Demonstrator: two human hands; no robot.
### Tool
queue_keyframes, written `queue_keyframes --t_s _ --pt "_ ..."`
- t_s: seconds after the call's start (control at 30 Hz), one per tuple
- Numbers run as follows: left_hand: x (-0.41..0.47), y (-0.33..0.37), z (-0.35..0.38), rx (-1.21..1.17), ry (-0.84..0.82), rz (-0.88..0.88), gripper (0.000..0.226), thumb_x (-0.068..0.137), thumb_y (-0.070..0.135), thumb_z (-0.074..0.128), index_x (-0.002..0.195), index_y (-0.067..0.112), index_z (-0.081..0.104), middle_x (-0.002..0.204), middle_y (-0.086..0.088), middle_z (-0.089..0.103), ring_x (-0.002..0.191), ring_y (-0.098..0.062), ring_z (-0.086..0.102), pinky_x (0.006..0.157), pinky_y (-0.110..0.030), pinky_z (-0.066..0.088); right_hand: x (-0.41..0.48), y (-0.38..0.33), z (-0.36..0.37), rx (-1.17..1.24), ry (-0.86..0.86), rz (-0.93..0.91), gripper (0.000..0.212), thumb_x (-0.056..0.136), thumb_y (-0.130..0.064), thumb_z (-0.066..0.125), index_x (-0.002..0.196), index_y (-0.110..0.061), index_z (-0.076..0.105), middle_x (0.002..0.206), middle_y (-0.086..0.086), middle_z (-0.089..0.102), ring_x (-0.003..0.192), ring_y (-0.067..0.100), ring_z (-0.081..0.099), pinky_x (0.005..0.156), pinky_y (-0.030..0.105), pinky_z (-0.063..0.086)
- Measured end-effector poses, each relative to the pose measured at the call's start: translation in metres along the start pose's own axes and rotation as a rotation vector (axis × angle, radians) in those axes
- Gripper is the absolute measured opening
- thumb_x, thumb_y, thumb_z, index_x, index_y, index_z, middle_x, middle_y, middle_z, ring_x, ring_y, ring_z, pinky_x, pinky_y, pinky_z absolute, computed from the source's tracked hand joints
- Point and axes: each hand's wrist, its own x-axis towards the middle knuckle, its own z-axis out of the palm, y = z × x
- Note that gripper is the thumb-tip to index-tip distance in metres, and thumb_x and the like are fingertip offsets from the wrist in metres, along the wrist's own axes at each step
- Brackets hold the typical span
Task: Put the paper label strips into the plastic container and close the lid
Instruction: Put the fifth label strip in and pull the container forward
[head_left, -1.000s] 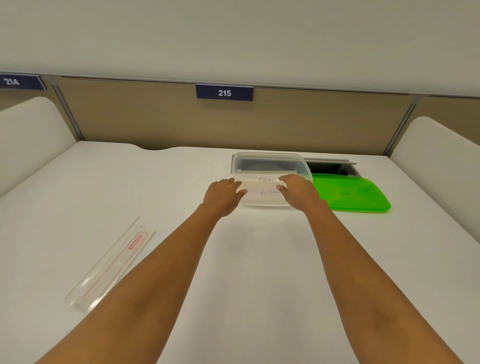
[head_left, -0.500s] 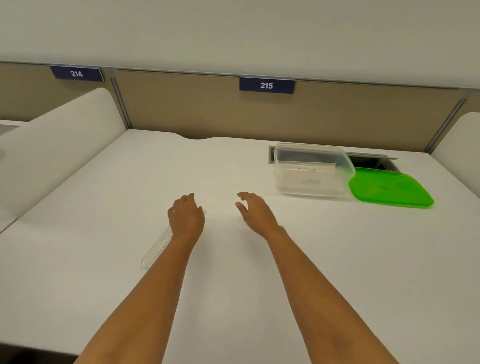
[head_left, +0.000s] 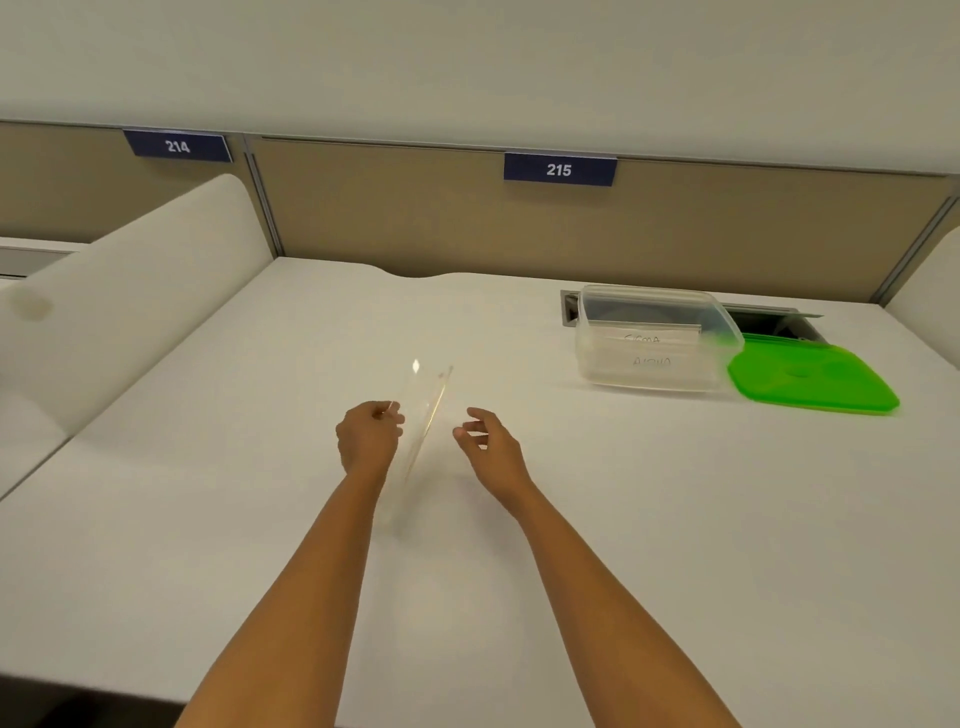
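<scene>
**Last strip picked up, tub waiting**

Half a second ago both hands were low over the desk, the left covering a clear strip lying flat. Now the left hand has that strip lifted off the desk, fingers pinched on its near-left edge. The right hand hovers just beside it, fingers spread and loosely curled, holding nothing. Two labels already stand in the tub (handwriting faint, unreadable), so this looks like the next strip going in.

Strip's long axis runs away from the person, leaning slightly right — far end higher, toward the partition, near end dropping toward the left wrist. It is turned nearly edge-on, one long edge catching a yellowish line.

Tub sits well off to the right, open — the lid lies flat against its right side.
</scene>
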Motion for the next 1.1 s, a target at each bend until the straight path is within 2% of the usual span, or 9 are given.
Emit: queue_keyframes --t_s 0.17,0.27,0.5,0.6,0.7,0.77,0.87,1.0,1.1 --pt "-0.006 0.024 0.014 -0.54 -0.149 -0.25 0.024 0.096 0.014 0.052 0.116 0.004 0.061 0.1 -0.005 0.068 0.087 -0.019 0.065 0.067 -0.027 0.054 0.002 -0.016 -0.015 0.231 -0.029 0.075 0.055 0.091 -0.048 0.053 0.138 -0.022 0.041 0.134 -0.002 0.05 0.118 0.019 0.055 0.103 0.036 0.047" --pt "-0.01 0.04 0.027 -0.761 -0.286 -0.337 0.019 0.099 0.012 0.047 0.112 0.01 0.06 0.09 -0.001 0.067 0.08 -0.015 0.064 0.063 -0.029 0.053 0.004 -0.021 -0.026 0.205 -0.082 0.042 0.053 0.09 -0.053 0.051 0.134 -0.023 0.049 0.133 -0.003 0.053 0.121 0.018 0.053 0.105 0.038 0.046" --pt "-0.02 0.067 0.063 -0.912 -0.424 -0.303 0.022 0.097 0.003 0.038 0.105 0.006 0.058 0.085 -0.007 0.063 0.075 -0.019 0.059 0.059 -0.029 0.054 0.007 -0.028 -0.068 0.124 -0.1 -0.032 0.035 0.085 -0.054 0.058 0.106 -0.028 0.068 0.111 -0.004 0.07 0.107 0.021 0.063 0.09 0.036 0.051" --pt "-0.021 0.075 0.075 -0.896 -0.421 -0.231 0.018 0.098 0.014 0.042 0.1 0.009 0.06 0.089 -0.004 0.063 0.088 -0.02 0.061 0.077 -0.032 0.054 0.011 -0.032 -0.096 0.046 -0.074 -0.08 0.033 0.086 -0.047 0.061 0.113 -0.028 0.067 0.116 -0.009 0.068 0.106 0.013 0.062 0.084 0.024 0.047" --pt "-0.016 0.088 0.079 -0.936 -0.297 -0.145 0.034 0.101 0.033 0.037 0.122 0.013 0.054 0.113 -0.002 0.059 0.106 -0.018 0.057 0.093 -0.033 0.047 0.018 -0.037 -0.13 -0.084 -0.064 -0.088 0.038 0.085 -0.042 0.065 0.119 -0.023 0.066 0.119 -0.006 0.068 0.102 0.013 0.062 0.077 0.018 0.047" --pt "-0.013 0.097 0.08 -0.863 -0.24 -0.033 0.037 0.099 0.037 0.039 0.127 0.016 0.052 0.118 0.001 0.057 0.112 -0.016 0.055 0.094 -0.032 0.046 0.023 -0.041 -0.154 -0.17 -0.053 -0.091 0.038 0.084 -0.042 0.066 0.118 -0.025 0.067 0.118 -0.005 0.068 0.101 0.014 0.062 0.075 0.019 0.047" --pt "-0.013 0.101 0.082 -0.61 -0.215 0.187 0.039 0.095 0.041 0.047 0.127 0.018 0.051 0.128 0.003 0.055 0.123 -0.016 0.051 0.098 -0.031 0.043 0.033 -0.047 -0.187 -0.322 -0.027 -0.102 0.042 0.081 -0.045 0.068 0.119 -0.027 0.066 0.122 -0.005 0.066 0.109 0.016 0.061 0.09 0.029 0.046" --pt "-0.009 0.107 0.091 -0.167 -0.266 0.553 0.049 0.085 0.041 0.065 0.129 0.026 0.052 0.135 0.011 0.051 0.123 -0.007 0.045 0.101 -0.024 0.035 0.044 -0.053 -0.222 -0.597 -0.035 -0.095 0.05 0.076 -0.051 0.071 0.121 -0.031 0.064 0.127 -0.006 0.063 0.116 0.019 0.056 0.099 0.038 0.046" --pt "-0.009 0.117 0.104 0.175 -0.319 0.748 0.053 0.075 0.041 0.075 0.123 0.027 0.057 0.132 0.009 0.055 0.124 -0.01 0.045 0.106 -0.03 0.035 0.051 -0.058 -0.239 -0.702 -0.055 -0.121 0.05 0.075 -0.05 0.071 0.121 -0.031 0.064 0.131 -0.007 0.061 0.12 0.02 0.053 0.1 0.038 0.045"
